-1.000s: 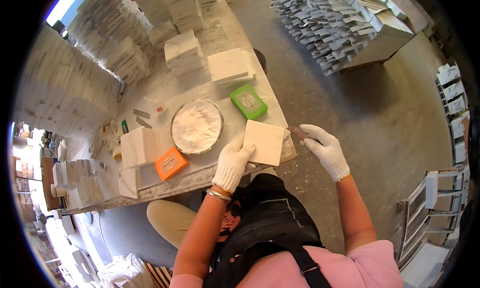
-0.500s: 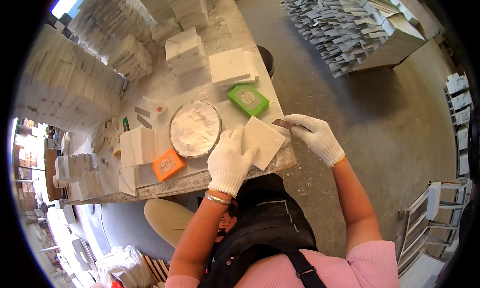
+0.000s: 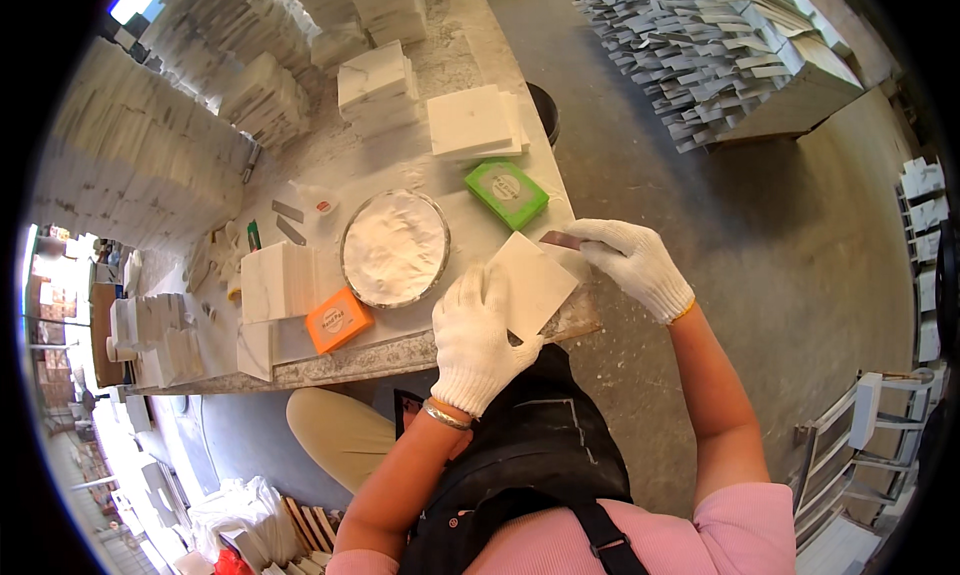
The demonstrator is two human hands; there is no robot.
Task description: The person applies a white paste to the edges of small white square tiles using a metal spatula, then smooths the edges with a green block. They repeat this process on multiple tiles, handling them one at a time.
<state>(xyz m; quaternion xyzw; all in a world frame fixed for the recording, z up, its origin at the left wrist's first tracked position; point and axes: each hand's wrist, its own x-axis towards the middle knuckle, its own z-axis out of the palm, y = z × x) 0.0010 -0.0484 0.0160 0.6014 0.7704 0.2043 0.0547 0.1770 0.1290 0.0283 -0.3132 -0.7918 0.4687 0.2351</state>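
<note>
A square white tile [image 3: 537, 283] lies turned cornerwise at the table's near right corner. My gloved left hand [image 3: 478, 337] grips its left side, fingers along the upper left edge and thumb at the lower corner. In my gloved right hand [image 3: 637, 265] is a small dark flat scraper blade [image 3: 561, 239], pinched between fingers and thumb. The blade's end is close to the tile's upper right edge; whether it touches, I cannot tell. Left of the tile stands a round glass dish [image 3: 396, 247] filled with white powder or paste. Beyond it sits a green hand pad [image 3: 507, 192].
An orange hand pad [image 3: 338, 321] and stacked white tiles [image 3: 277, 287] are left of the dish. More tiles [image 3: 472, 120] lie farther back. Grey blades [image 3: 289, 222] rest on the table. Tall tile stacks [image 3: 135, 155] fill the far left. A dark bucket [image 3: 543, 113] stands beyond the right edge.
My left hand has shifted down and right, its thumb moving from the tile's face to its lower corner. Small round marks on the tile's face no longer show. The right hand stays by the tile's edge.
</note>
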